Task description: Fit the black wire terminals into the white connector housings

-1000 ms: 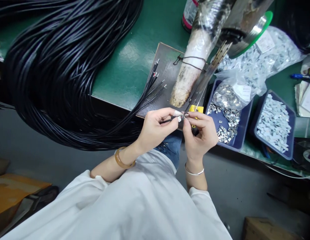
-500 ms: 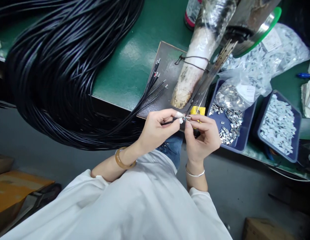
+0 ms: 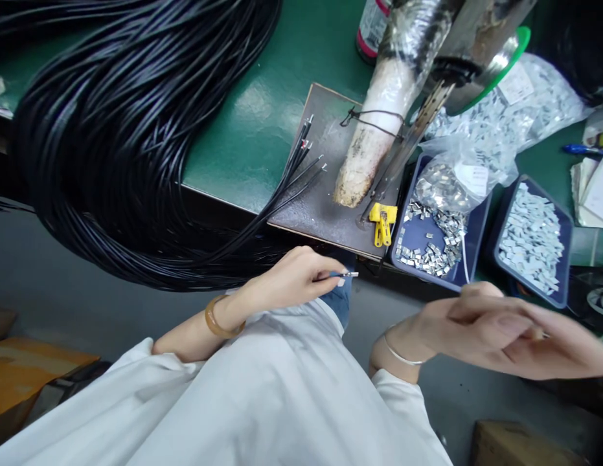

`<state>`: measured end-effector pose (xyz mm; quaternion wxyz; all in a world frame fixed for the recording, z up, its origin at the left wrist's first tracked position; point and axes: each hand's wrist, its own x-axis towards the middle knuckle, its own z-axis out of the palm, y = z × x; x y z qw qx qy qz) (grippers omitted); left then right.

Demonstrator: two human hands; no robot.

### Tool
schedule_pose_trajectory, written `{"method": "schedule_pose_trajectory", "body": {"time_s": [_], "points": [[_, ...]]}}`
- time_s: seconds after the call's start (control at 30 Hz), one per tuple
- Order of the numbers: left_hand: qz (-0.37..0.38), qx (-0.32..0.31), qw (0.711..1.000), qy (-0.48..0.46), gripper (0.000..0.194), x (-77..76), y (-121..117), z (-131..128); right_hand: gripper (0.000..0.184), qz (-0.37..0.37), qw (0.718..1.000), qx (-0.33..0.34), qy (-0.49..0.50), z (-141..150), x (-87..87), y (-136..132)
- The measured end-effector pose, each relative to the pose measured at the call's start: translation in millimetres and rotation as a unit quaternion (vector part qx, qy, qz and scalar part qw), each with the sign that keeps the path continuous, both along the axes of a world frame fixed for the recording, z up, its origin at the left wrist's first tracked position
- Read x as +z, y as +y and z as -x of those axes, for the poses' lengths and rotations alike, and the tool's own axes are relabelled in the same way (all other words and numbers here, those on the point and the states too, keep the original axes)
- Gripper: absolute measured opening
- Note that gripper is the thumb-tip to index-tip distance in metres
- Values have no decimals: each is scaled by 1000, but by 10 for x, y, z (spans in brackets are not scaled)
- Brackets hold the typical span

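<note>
My left hand (image 3: 298, 277) is closed in a pinch on a black cable (image 3: 325, 277). A bare metal tip pokes out past the fingertips, to the right. Well to the right and closer to the camera is my right hand (image 3: 505, 333), in front of the bench edge. Its outstretched fingers are smeared by motion; a small glint shows among them, but I cannot make out what it is. A thin white strand (image 3: 464, 252) runs from the tray of metal clips (image 3: 447, 278) down to behind this hand; whether it is held cannot be seen.
A large bundle of black cables (image 3: 102, 142) hangs over the green bench (image 3: 223, 155). On the dark board (image 3: 325, 107) are several cable ends, a wrapped white post (image 3: 364, 155) and a yellow piece (image 3: 383, 223). A tray of pale pieces (image 3: 532, 239) and plastic bags stand at the right.
My hands have parted. The right one swung right and towards the camera; the left one dropped slightly down and left with the cable. The white strand over the tray has come into view.
</note>
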<state>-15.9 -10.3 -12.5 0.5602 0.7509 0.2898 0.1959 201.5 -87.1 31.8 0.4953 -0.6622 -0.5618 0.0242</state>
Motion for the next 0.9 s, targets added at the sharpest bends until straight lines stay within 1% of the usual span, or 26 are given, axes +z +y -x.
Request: {"method": "schedule_pose_trajectory", "body": {"time_s": [0.03, 0.07, 0.1, 0.13, 0.2, 0.23, 0.27, 0.3, 0.37, 0.43, 0.53, 0.57, 0.67, 0.73, 0.8, 0.83, 0.87, 0.9], "points": [[-12, 0, 1000, 11, 18, -18, -18, 47, 36, -76, 996, -29, -23, -39, 37, -4], [-17, 26, 999, 8, 18, -31, -24, 89, 31, -153, 985, -70, -36, -73, 49, 15], [-21, 73, 997, -5, 19, -39, -15, 124, 27, -155, 983, -86, -39, -112, 36, 53], [-37, 136, 990, -20, 20, -39, 13, 154, 21, -95, 991, -86, -34, -163, 6, 100], [-113, 260, 959, -28, 19, -23, 120, 194, 6, 48, 993, -86, -68, -315, -82, 203], [-168, 308, 936, -15, 17, -11, 194, 205, 9, 94, 987, -91, -96, -411, -125, 253], [-218, 332, 918, 14, 16, 0, 275, 209, 12, 124, 981, -96, -116, -513, -160, 303], [-256, 343, 903, 48, 17, 9, 357, 207, 14, 153, 976, -87, -129, -612, -185, 354], [-288, 333, 889, 127, 18, 14, 503, 192, 16, 200, 970, -58, -128, -775, -201, 455], [-290, 332, 879, 182, 18, 3, 603, 175, 16, 265, 958, -43, -103, -870, -176, 550], [-286, 358, 865, 203, 17, -25, 665, 178, 15, 344, 935, -35, -80, -909, -103, 644], [-287, 365, 862, 204, 18, -32, 670, 188, 16, 354, 932, -21, -82, -909, -80, 658], [-293, 364, 859, 210, 17, -41, 664, 230, 19, 352, 930, 39, -96, -905, -40, 664], [-295, 367, 858, 204, 16, -35, 651, 258, 18, 346, 930, 68, -98, -908, -42, 658], [-285, 388, 858, 179, 13, -18, 627, 288, 18, 346, 930, 83, -97, -914, -61, 658], [-270, 399, 862, 155, 12, -5, 608, 307, 17, 344, 930, 89, -95, -913, -76, 659], [-243, 407, 872, 121, 11, 12, 585, 329, 17, 341, 931, 92, -93, -907, -91, 659], [-200, 408, 888, 76, 11, 32, 557, 353, 16, 338, 932, 94, -93, -894, -108, 656]]}}
